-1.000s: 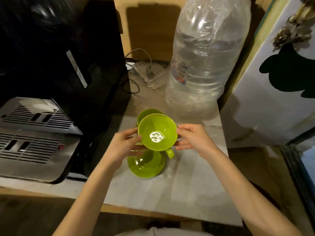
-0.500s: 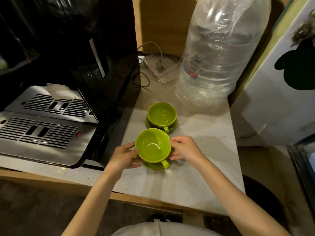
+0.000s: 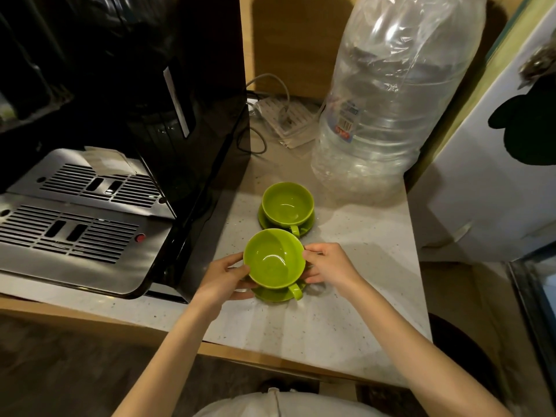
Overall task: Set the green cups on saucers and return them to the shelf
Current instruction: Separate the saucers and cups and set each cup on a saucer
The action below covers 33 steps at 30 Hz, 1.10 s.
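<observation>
- Green glossy cup [image 3: 273, 260], the nearer of the two, now sits low over its green round saucer [image 3: 272, 294] on the pale speckled counter [image 3: 346, 311]; a second ago it was held well above the saucer, and half a second ago it was nearly where it is now.
- Its handle points toward the person, over the saucer's near rim; whether the cup's foot is fully settled in the saucer's well cannot be told, since the bowl hides it.
- Left hand [image 3: 224, 279] curls round the cup's left side, fingers [image 3: 240, 270] partly closed against the wall and reaching under toward the saucer.
- Right hand [image 3: 329, 267] mirrors it, fingertips pressed to the right rim and lower fingers tucked toward the saucer edge; both hands have moved down with the cup.
- Second green cup on its own saucer [image 3: 287, 207] stands just behind, near the big clear plastic water bottle [image 3: 391, 109] and beside the black coffee machine [image 3: 150, 115], untouched.
- Judgement: both cups are now paired, so the saucer step looks complete; what remains is lifting each set as one piece to the shelf, which is not in view.
</observation>
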### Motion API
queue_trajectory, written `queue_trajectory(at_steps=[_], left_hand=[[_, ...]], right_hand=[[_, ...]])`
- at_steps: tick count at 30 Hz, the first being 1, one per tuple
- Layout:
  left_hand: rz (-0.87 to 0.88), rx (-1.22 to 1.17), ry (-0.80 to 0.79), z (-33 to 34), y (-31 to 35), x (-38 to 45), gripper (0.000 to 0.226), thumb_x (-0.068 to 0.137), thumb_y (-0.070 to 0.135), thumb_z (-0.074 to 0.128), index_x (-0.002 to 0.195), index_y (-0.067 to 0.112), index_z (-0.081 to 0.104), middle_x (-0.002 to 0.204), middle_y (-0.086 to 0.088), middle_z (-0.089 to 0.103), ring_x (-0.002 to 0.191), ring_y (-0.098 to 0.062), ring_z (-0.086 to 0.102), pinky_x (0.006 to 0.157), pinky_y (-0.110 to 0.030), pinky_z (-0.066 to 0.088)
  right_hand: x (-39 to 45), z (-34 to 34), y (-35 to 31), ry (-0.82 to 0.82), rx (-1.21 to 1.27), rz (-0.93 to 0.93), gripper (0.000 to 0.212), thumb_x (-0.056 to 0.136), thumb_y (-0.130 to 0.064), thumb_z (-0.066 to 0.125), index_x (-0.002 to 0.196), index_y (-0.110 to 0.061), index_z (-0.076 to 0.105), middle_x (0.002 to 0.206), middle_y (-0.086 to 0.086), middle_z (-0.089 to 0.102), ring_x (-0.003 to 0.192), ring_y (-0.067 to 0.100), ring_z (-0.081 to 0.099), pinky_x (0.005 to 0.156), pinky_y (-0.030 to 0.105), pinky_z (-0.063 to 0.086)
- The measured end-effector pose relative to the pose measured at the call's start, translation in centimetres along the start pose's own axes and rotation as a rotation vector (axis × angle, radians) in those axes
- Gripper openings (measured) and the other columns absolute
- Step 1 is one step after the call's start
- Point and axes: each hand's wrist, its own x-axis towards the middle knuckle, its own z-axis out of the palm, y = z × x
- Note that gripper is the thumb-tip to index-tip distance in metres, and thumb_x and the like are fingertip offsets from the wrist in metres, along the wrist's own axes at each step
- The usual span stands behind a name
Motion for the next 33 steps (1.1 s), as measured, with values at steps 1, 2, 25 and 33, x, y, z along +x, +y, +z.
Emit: queue_trajectory(at_steps=[1,2,25,33], left_hand=[[-0.002,-0.006,-0.003,0.0,0.0,0.0,0.043,0.09,0.009,0.051,0.132,0.014,0.046,0.092,-0.009,0.067,0.076,-0.022,0.068,0.054,-0.026,0.059],[-0.005,-0.013,-0.006,0.1,-0.1,0.0,0.043,0.09,0.009,0.051,0.132,0.014,0.046,0.092,-0.009,0.067,0.076,-0.022,0.068,0.054,-0.026,0.059],[-0.152,0.122,-0.04,-1.2,-1.2,0.9,0.022,0.092,0.02,0.049,0.11,0.009,0.055,0.083,-0.016,0.068,0.063,-0.02,0.068,0.058,-0.029,0.058],[-0.126,0.096,-0.009,-0.6,-1.7,2.0,0.006,0.082,0.003,0.062,0.087,-0.001,0.062,0.046,-0.004,0.068,0.043,-0.01,0.066,0.043,-0.018,0.054]], right_hand=[[0.0,0.0,0.0,0.0,-0.002,-0.002,0.036,0.092,-0.015,0.051,0.127,-0.006,0.053,0.107,0.02,0.066,0.079,0.029,0.067,0.057,0.026,0.057],[0.0,-0.1,0.1,0.002,-0.004,-0.005,0.035,0.092,-0.015,0.051,0.126,-0.006,0.054,0.105,0.019,0.066,0.08,0.03,0.067,0.058,0.027,0.057],[0.5,-2.3,1.3,-0.072,0.033,0.197,0.03,0.095,-0.028,0.042,0.107,-0.005,0.056,0.084,0.016,0.067,0.068,0.028,0.069,0.058,0.034,0.058],[1.3,-0.8,2.2,-0.09,-0.033,0.156,0.016,0.09,-0.008,0.048,0.103,-0.005,0.056,0.071,0.012,0.065,0.042,0.012,0.066,0.047,0.025,0.057]])
